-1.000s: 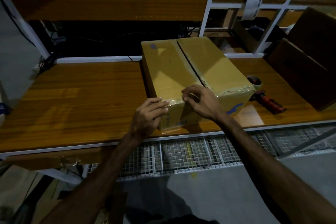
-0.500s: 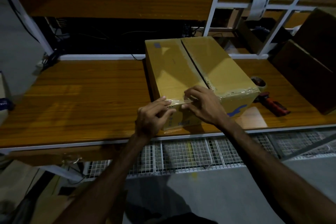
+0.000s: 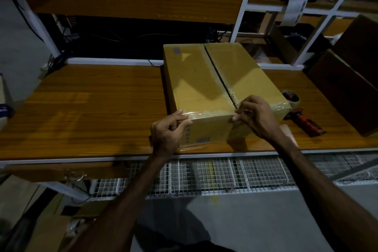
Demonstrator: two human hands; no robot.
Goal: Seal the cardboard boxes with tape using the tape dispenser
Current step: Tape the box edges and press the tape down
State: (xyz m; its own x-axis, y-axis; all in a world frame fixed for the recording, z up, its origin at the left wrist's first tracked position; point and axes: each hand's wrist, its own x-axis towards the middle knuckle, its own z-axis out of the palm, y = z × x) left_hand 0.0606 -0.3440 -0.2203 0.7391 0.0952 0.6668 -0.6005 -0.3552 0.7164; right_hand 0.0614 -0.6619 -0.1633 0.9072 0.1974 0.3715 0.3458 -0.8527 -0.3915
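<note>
Two bare forearms, no sleeves visible, left hand [image 3: 166,136] & right hand [image 3: 256,117] without gloves, no watch or wristband seen, dark clothing at bottom edge

A: Surface?
B: Wooden table [image 3: 92,108], white edge.
A: On it?
B: Cardboard box [image 3: 204,80] at center, tape dispenser [image 3: 300,116] just beside it at 3 o'clock, dark box [image 3: 343,92] further out at 3 o'clock.
</note>
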